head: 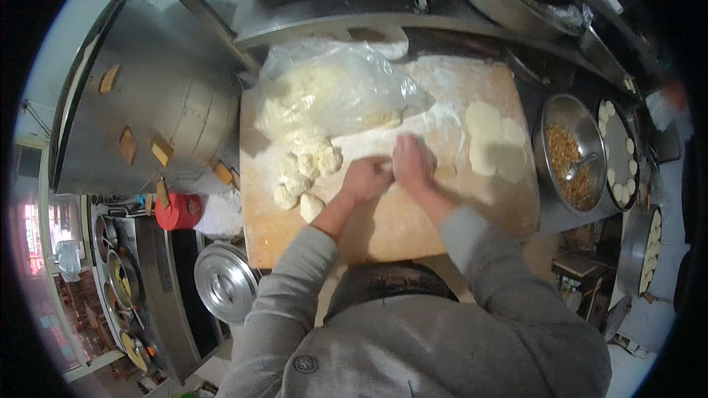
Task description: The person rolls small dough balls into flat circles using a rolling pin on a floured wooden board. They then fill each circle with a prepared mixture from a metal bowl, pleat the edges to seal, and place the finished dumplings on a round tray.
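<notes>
My left hand [368,178] is curled low over the floured wooden board [387,240]. Close beside it, my right hand [412,163] is blurred, with its fingers pointing away from me. A small pale bit, perhaps dough, shows between the hands; what they hold is mostly hidden. Left of my hands lie several lumps of dough [297,183], one of them nearer to me. Behind them a clear plastic bag [354,80] covers a larger mass of dough. Flattened dough rounds [487,143] overlap on the board's right side.
Right of the board stands a steel bowl [545,177] of crumbly brown filling with a spoon [575,168]. Beyond it, a round pan [619,146] carries small dough pieces around its edge. A large metal drum [182,99], a red container [178,211] and a metal lid [225,282] are at left.
</notes>
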Demonstrator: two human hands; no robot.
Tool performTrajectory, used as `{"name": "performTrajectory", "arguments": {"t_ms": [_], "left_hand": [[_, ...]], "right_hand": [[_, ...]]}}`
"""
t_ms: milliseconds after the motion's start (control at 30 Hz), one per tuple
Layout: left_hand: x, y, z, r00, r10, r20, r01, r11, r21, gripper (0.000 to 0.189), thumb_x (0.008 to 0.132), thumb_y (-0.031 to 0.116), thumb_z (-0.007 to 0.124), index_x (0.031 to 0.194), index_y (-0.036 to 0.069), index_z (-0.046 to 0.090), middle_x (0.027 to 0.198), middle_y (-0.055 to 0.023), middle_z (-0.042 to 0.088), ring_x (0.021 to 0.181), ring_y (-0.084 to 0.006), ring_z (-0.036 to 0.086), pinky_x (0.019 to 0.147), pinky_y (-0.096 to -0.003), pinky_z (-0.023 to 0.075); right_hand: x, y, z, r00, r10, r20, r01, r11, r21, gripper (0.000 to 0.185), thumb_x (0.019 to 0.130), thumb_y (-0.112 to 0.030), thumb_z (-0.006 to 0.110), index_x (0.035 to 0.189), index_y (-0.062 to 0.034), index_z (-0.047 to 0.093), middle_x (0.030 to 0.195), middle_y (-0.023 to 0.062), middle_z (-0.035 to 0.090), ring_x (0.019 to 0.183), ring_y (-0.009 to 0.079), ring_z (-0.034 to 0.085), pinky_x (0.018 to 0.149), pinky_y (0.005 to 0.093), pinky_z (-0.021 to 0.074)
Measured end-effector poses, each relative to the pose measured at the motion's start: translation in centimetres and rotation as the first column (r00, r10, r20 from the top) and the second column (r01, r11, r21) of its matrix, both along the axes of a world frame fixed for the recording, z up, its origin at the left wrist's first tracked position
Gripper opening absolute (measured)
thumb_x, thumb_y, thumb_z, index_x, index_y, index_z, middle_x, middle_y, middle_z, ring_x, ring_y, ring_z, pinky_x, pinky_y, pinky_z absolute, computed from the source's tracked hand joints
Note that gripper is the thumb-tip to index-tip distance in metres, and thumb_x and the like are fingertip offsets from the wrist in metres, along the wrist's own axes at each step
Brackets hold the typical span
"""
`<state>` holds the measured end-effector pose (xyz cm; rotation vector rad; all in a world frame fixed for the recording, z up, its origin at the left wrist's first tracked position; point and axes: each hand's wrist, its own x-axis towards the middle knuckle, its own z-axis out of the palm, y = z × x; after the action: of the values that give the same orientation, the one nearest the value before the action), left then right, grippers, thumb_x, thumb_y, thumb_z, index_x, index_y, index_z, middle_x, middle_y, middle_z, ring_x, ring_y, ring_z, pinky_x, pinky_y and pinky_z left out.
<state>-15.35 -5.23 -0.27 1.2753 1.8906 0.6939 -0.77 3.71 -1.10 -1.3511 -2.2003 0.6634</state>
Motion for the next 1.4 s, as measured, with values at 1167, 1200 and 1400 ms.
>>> {"name": "performTrajectory", "arguments": {"t_ms": [1167, 1200, 1400], "left_hand": [[-1.3, -6.1, -0.6, 0.98, 0.197, 0.016, -0.196, 0.952, 0.236, 0.024, 0.093, 0.018, 0.07, 0.104, -0.003, 0.07, 0.087, -0.0271, 0.073, 0.076, -0.0434, 0.071, 0.073, -0.0503, 0.0555], [-2.1, -6.7, -1.3, 0.966, 0.143, -0.213, -0.112, 0.982, 0.153, 0.025, 0.093, 0.021, 0.072, 0.101, -0.002, 0.074, 0.084, -0.0265, 0.071, 0.07, -0.0391, 0.068, 0.072, -0.0491, 0.0542], [-1.9, -9.8, -1.0, 0.235, 0.493, 0.838, -0.431, 0.825, -0.365, 0.046, 0.102, 0.018, 0.059, 0.146, 0.006, 0.059, 0.128, -0.0132, 0.072, 0.106, -0.031, 0.074, 0.089, -0.0453, 0.0608]], "right_hand": [[-1.0, -2.6, -2.3, 0.974, 0.206, 0.088, -0.214, 0.973, 0.091, 0.015, 0.098, -0.019, 0.057, 0.103, -0.007, 0.066, 0.099, 0.0215, 0.068, 0.1, 0.0399, 0.067, 0.084, 0.0544, 0.0525], [-1.4, -2.3, -1.4, 0.989, 0.09, 0.117, -0.106, 0.985, 0.134, 0.016, 0.099, -0.022, 0.059, 0.1, -0.0081, 0.066, 0.093, 0.0192, 0.069, 0.092, 0.0381, 0.069, 0.076, 0.0549, 0.0545], [11.1, -7.4, -1.6, 0.87, 0.433, 0.235, -0.461, 0.884, 0.078, 0.019, 0.088, -0.027, 0.068, 0.09, -0.0089, 0.07, 0.094, 0.015, 0.068, 0.1, 0.037, 0.065, 0.09, 0.0536, 0.0503]]}}
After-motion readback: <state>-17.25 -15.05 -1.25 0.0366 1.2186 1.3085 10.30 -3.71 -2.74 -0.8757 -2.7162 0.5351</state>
